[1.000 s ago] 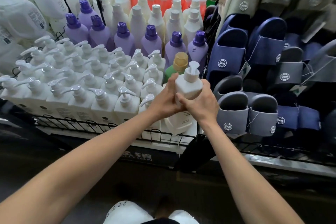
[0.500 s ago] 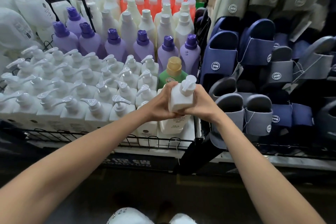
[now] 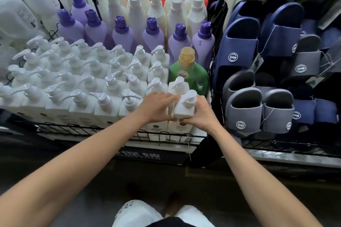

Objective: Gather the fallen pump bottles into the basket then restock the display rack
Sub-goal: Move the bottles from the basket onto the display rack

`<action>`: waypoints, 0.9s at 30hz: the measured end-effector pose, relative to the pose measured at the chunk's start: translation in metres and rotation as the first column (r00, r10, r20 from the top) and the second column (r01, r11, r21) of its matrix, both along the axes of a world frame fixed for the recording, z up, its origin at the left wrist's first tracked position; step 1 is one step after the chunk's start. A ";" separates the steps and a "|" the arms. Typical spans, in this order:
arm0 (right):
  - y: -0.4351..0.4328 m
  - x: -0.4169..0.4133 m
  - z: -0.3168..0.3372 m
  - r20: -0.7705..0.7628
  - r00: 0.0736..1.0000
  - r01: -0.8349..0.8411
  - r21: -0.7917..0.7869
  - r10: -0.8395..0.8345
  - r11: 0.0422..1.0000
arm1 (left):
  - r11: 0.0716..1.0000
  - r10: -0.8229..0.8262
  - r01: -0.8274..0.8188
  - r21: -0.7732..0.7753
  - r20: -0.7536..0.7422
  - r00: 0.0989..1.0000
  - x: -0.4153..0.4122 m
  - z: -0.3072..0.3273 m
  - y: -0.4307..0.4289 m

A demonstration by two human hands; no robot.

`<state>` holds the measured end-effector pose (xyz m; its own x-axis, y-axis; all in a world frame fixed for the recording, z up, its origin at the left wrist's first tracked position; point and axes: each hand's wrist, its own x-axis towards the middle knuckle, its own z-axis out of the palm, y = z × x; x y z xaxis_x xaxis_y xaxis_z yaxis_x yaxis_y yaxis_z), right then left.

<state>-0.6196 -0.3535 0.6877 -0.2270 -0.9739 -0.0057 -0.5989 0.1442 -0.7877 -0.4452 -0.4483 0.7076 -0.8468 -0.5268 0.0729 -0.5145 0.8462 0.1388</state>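
Note:
A white pump bottle (image 3: pixel 185 108) stands at the front right corner of the wire display rack (image 3: pixel 92 129), in the front row. Both hands hold it: my left hand (image 3: pixel 156 108) grips its left side with the fingers reaching toward the pump, and my right hand (image 3: pixel 200 113) wraps its right side and lower front. Another white pump bottle (image 3: pixel 178 84) stands directly behind it. Rows of several white pump bottles (image 3: pixel 83 83) fill the rack to the left. No basket is in view.
A green bottle with a tan cap (image 3: pixel 188 72) stands behind the two right-hand pump bottles. Purple-capped bottles (image 3: pixel 153 37), cream and orange bottles fill the back. Blue and grey slippers (image 3: pixel 243 108) hang on a rack to the right. Dark floor lies below.
The bottle held up in both hands has come down into the front right corner of the rack. Both hands stay on it. The camera has moved closer.

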 end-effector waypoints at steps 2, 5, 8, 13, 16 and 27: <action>-0.004 0.003 -0.009 -0.052 0.999 -0.007 0.047 0.009 0.999 | 1.000 0.000 0.000 0.002 0.029 1.000 0.005 -0.001 -0.001; -0.013 0.006 -0.020 -0.095 0.995 -0.018 0.085 0.026 0.996 | 1.000 0.010 -0.010 -0.004 0.058 0.998 0.007 0.000 -0.001; -0.013 0.011 -0.028 -0.082 0.997 -0.005 0.100 0.013 0.995 | 1.000 0.005 -0.002 -0.031 0.096 0.995 0.009 0.003 0.000; -0.013 0.014 -0.042 -0.037 0.999 -0.001 0.110 0.005 0.994 | 0.998 -0.037 0.046 -0.046 0.185 0.982 0.010 0.005 -0.001; -0.018 0.014 -0.040 -0.051 0.998 -0.022 0.137 0.029 0.990 | 0.997 -0.049 0.061 -0.056 0.192 0.980 0.010 0.006 -0.003; -0.011 0.012 -0.037 -0.087 0.987 -0.119 0.152 0.133 0.981 | 0.994 -0.098 0.100 -0.038 0.059 0.993 0.018 0.002 -0.007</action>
